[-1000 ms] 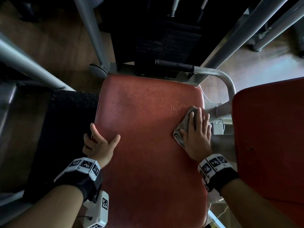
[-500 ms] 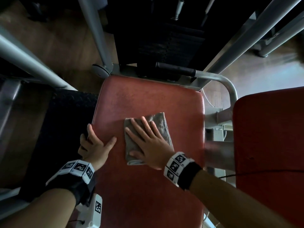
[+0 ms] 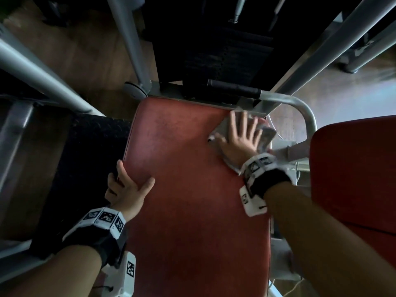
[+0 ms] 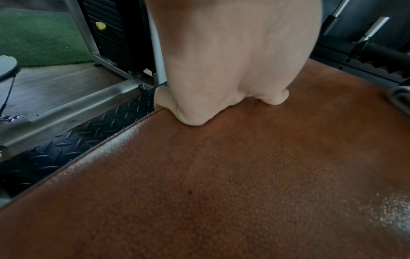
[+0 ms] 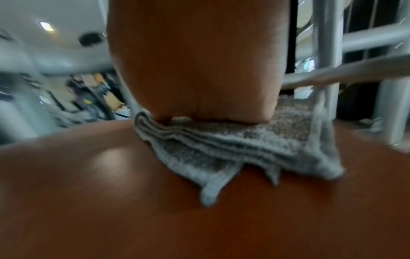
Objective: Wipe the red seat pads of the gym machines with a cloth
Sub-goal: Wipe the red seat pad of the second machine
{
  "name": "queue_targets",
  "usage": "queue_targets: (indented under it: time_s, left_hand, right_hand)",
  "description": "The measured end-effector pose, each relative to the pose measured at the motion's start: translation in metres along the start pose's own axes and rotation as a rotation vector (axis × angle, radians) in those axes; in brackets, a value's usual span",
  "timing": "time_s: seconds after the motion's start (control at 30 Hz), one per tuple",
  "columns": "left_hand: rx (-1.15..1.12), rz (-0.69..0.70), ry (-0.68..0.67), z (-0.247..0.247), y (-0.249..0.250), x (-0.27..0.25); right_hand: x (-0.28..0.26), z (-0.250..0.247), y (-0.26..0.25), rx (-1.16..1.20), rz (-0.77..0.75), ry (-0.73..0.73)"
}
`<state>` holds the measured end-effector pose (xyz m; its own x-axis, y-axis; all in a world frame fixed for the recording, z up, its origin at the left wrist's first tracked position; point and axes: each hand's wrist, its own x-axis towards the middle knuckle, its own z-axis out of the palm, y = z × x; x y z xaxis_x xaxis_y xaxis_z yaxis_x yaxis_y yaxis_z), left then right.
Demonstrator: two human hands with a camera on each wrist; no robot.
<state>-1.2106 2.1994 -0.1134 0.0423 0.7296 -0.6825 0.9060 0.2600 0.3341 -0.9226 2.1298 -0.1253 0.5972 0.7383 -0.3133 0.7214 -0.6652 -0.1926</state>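
Seat pad (image 4: 244, 175): red pebbled leather-look vinyl, fine grain, soft sheen, wet-looking glare at 4 o'clock. Cloth (image 5: 255, 149): grey looped terry, ribbed hem, matt. Frame tubes (image 3: 321, 52): smooth satin grey-painted metal. Footplate (image 4: 73, 140) at 9 o'clock: black diamond-tread. Floor (image 3: 70, 52): brown wood-look planks.

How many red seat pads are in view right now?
2. One red seat pad lies at centre, with the cloth pressed on its far right corner by the right hand. A second red pad sits at the right edge. Others may lie outside the frame.
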Motion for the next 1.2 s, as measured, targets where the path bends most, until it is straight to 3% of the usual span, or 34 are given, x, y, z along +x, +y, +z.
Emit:
queue_targets:
  time_s: [0.13,0.27,0.33,0.47,0.6,0.67,0.73,0.87,0.97,1.07,1.13,1.2]
  left_hand:
    - [-0.021,-0.005,0.008,0.001,0.001,0.002]
    - [-0.041,-0.019,0.015,0.000,0.004,0.000]
    - [-0.035,-0.017,0.015,-0.001,0.004,-0.002]
    - [-0.021,-0.003,-0.008,-0.001,0.002,-0.002]
    - [0.000,0.007,0.002,0.001,0.002,0.000]
    - [0.006,0.003,0.047,0.003,0.003,0.000]
    - [-0.021,0.000,0.064,0.004,0.004,0.000]
    - [-0.042,0.009,0.071,0.006,0.004,-0.001]
    - [-0.022,0.016,0.103,0.007,0.004,-0.001]
    - [-0.017,0.023,0.043,0.005,0.002,0.001]
    - [-0.013,0.030,0.027,0.002,0.003,0.002]
    - [-0.009,0.028,0.004,0.000,0.002,-0.001]
  right_hand:
    - [-0.074,0.032,-0.051,-0.163,-0.524,-0.032]
    - [-0.100,0.036,-0.027,-0.278,-0.763,-0.135]
    - [-0.082,0.027,-0.002,-0.295,-0.698,-0.138]
    - [-0.039,0.002,0.021,-0.187,-0.340,-0.080]
    - [-0.002,0.003,-0.019,0.020,0.043,-0.015]
    - [0.014,0.008,-0.057,0.066,0.137,-0.012]
    - [0.018,0.016,-0.098,0.039,-0.012,-0.018]
    - [-0.010,0.032,-0.156,-0.136,-0.542,-0.044]
    - [-0.031,0.026,-0.145,-0.067,-0.632,-0.041]
    - [-0.056,0.008,-0.098,0.154,-0.400,0.140]
    - [-0.080,0.005,-0.047,0.220,-0.101,0.284]
    - [-0.115,0.011,0.000,0.336,0.268,0.227]
